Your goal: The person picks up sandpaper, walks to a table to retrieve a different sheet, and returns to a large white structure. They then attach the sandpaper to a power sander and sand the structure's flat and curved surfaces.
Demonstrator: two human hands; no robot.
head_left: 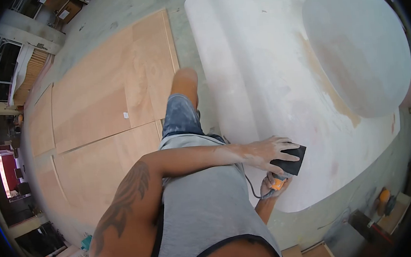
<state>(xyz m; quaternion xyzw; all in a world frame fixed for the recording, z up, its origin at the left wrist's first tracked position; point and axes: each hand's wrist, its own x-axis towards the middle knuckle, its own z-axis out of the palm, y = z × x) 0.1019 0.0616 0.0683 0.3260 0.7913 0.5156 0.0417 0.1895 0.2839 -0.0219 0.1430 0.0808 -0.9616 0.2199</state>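
My left hand (264, 154), dusted white, reaches across my body. Its fingers are spread over the black square pad (296, 162) of a power sander, touching it. Just below, my right hand (269, 185) grips the orange body (278, 184) of that sander, partly hidden beneath the pad. A dark cord (252, 185) runs from the tool toward my body. Both hands are over the near edge of a large white curved panel (269, 75), which has tan patches on its surface.
A grey rounded form (358, 49) stands on the panel at upper right. Plywood sheets (96, 84) lie on the floor at left. Boxes (63, 11) are at upper left. An orange tool (384, 195) and boards lie at lower right.
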